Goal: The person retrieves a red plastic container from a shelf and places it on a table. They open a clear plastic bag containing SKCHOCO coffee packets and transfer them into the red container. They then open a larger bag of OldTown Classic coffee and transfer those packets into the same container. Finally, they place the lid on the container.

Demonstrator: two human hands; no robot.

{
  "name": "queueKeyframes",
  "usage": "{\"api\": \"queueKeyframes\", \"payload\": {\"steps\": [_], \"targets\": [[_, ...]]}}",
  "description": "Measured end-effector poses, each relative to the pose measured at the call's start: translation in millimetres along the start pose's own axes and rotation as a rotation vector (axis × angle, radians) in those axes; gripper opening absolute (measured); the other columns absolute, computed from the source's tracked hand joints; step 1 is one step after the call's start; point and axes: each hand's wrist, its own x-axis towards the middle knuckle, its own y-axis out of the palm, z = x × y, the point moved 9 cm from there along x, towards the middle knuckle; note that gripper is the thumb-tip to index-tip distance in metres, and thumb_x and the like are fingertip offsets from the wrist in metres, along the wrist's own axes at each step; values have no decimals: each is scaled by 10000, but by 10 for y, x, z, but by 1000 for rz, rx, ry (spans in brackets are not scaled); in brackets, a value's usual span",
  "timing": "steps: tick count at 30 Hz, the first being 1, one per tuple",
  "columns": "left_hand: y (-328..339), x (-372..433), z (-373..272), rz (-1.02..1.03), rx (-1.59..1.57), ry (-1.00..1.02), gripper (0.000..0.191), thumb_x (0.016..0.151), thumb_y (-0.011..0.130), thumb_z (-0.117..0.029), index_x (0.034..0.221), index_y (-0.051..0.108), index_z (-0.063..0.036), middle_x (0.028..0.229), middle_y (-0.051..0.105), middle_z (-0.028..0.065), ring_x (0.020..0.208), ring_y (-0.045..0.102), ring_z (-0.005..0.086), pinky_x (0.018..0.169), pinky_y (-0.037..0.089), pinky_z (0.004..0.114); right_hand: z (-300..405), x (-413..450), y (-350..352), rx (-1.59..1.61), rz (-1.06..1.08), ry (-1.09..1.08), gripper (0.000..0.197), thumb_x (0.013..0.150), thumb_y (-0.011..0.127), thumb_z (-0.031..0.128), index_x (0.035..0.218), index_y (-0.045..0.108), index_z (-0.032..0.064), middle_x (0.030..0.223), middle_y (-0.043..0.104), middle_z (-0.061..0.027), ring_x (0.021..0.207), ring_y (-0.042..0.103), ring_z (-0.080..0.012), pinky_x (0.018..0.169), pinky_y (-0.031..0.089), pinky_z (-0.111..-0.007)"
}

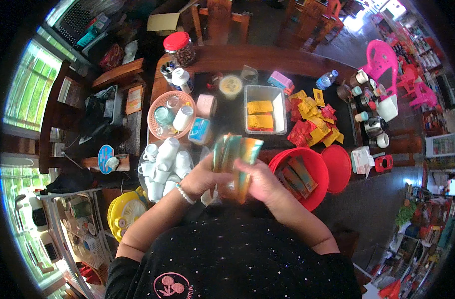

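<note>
In front of my chest, my left hand (203, 177) holds a bunch of green and orange sachets (229, 153), fanned upright. My right hand (259, 179) grips the right side of the same bunch; its lower part is blurred. Right of my right hand stands a round red tub (321, 198) with more such sachets (302, 177) inside. Beyond my hands, a clear plastic box (279, 112) holds yellow packets (260, 121) in two stacks, with some red showing. To its right lies a loose heap of yellow and red packets (315, 121).
A peach basket (151, 119) with jars and a bag of white cups (162, 168) stand at the left. A jar with a red lid (182, 52) stands at the far left corner, a water bottle (326, 80) at the far right. A red lid (335, 168) leans beside the tub.
</note>
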Motion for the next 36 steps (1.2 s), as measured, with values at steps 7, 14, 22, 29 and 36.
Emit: {"api": "queueKeyframes", "payload": {"steps": [7, 14, 22, 29, 36], "targets": [[357, 166, 10, 158, -27, 27, 1084, 692, 633, 166, 1539, 45, -168, 1293, 479, 127, 1035, 608, 232, 741, 561, 316, 177, 107, -45, -208, -122, -258, 551, 740, 791, 41, 1214, 510, 41, 1075, 612, -48, 995, 585, -161, 888, 471, -327], [354, 105, -23, 175, -139, -93, 902, 774, 652, 43, 1531, 182, -100, 1520, 305, 80, 1326, 393, 187, 1015, 407, 312, 662, -240, -643, -315, 30, -234, 534, 738, 695, 90, 1245, 543, 27, 1064, 651, -65, 978, 635, -200, 896, 500, -361], [-84, -415, -605, -216, 1485, 443, 558, 746, 736, -198, 1280, 584, -134, 1429, 404, 199, 1286, 425, 396, 1079, 332, 465, 1136, -1014, -2053, -1323, -646, -43, 770, 661, 826, 276, 1306, 492, 21, 1237, 603, -168, 1131, 600, -283, 981, 451, -360], [-654, -504, -175, -501, 863, 144, 808, 681, 836, -214, 1392, 455, -160, 1408, 325, 232, 1272, 423, 378, 916, 512, 411, 887, -730, -1062, -1259, -553, -548, 588, 836, 720, 250, 1328, 487, 29, 1235, 588, -182, 1123, 591, -275, 942, 484, -404], [-790, -310, -18, -610, 819, 314, 746, 654, 778, -68, 1340, 487, -97, 1238, 434, 174, 845, 596, 209, 787, 537, 324, -470, 161, -318, -1056, -148, -330, 412, 913, 533, 44, 1320, 520, -15, 1233, 616, -109, 1132, 572, -180, 976, 439, -300]]}}
